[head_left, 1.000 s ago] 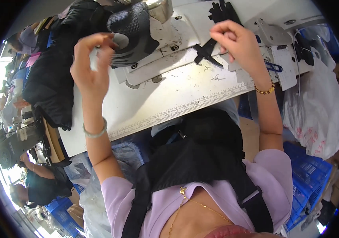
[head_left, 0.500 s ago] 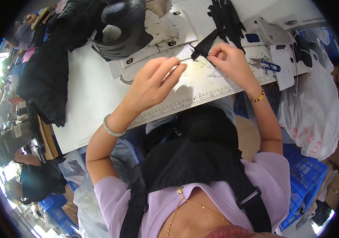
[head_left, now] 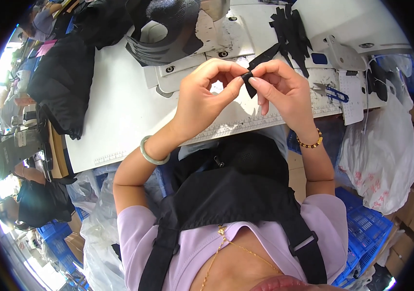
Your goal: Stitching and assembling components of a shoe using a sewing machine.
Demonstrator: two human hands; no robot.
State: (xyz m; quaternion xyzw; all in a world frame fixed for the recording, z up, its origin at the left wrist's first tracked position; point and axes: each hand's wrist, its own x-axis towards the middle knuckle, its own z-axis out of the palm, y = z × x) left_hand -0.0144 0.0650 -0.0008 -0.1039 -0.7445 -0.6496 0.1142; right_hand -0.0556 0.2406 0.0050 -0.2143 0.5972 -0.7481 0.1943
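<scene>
The white worktop (head_left: pixel 119 92) spans the scene. A white bag (head_left: pixel 379 155) hangs beyond its right end; black cloth (head_left: pixel 66 87) lies over its left. Toward the far side, a dark cutout (head_left: pixel 190 29) with a rounded hole rests partly on a machine bed (head_left: pixel 241 39). The left hand (head_left: pixel 199 97) and right hand (head_left: pixel 287 92) meet over the worktop, each pinching with thumb and forefinger. Beyond them lies a loose pile (head_left: pixel 291 36) of black pieces; blue snips (head_left: pixel 336 94) sit right of the right hand. Smallest is the black strip (head_left: pixel 250 88), gripped between both hands, its lower end hanging free.

For so small a strip, I'd judge it best to pinch close together, line the edges up before pressing, and pull lightly so nothing skews.

The bag's red print is too crumpled to read; the ruler (head_left: pixel 224 129) along the front edge carries fine graduations. I can make out no brand.
</scene>
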